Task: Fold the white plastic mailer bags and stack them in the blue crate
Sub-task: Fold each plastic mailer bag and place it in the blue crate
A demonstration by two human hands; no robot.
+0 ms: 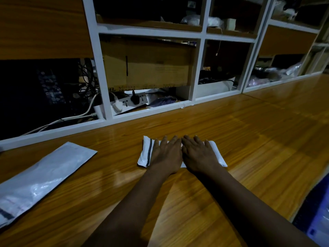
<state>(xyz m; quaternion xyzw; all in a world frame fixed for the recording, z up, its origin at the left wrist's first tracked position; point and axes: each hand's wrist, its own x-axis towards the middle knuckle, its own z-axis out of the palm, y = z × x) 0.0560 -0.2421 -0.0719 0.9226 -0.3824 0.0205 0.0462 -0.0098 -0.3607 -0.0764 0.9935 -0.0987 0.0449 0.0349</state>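
Observation:
A folded white mailer bag (145, 154) with a dark strip near its left end lies on the wooden table (249, 139), in the middle. My left hand (166, 155) and my right hand (198, 155) lie flat on it side by side, palms down, fingers spread, and hide most of its middle. An unfolded white mailer bag (41, 177) lies flat at the left, apart from both hands. A corner of the blue crate (315, 211) shows past the table's right edge, low down.
A white-framed shelf unit (197, 68) runs along the table's far edge, holding a cardboard box (151, 66), a power strip with plugs (128, 101), cables and plastic bags. Dark equipment sits behind the frame at the far left.

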